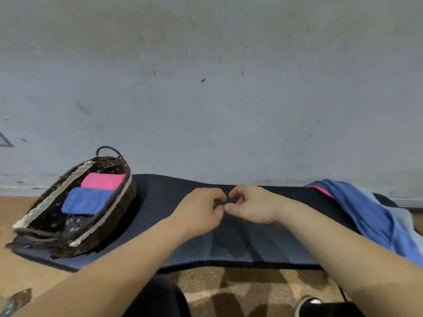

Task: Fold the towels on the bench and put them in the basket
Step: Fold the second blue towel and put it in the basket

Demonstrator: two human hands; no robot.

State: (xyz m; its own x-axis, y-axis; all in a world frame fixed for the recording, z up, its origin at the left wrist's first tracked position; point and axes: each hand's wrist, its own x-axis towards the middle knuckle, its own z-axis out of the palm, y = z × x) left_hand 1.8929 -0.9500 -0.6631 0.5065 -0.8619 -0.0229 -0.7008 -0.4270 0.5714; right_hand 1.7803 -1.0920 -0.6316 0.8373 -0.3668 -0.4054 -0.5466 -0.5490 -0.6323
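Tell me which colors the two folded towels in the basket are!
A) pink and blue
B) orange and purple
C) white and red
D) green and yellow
A, since the basket holds a pink towel with a blue towel lying just in front of it.

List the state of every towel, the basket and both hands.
Basket: upright, holding two folded towels.
Pink towel: folded, in basket.
Blue towel: folded, in basket.
Dark towel: spread on bench.
Towel pile: unfolded heap.
Left hand: pinching dark towel.
Right hand: pinching dark towel.
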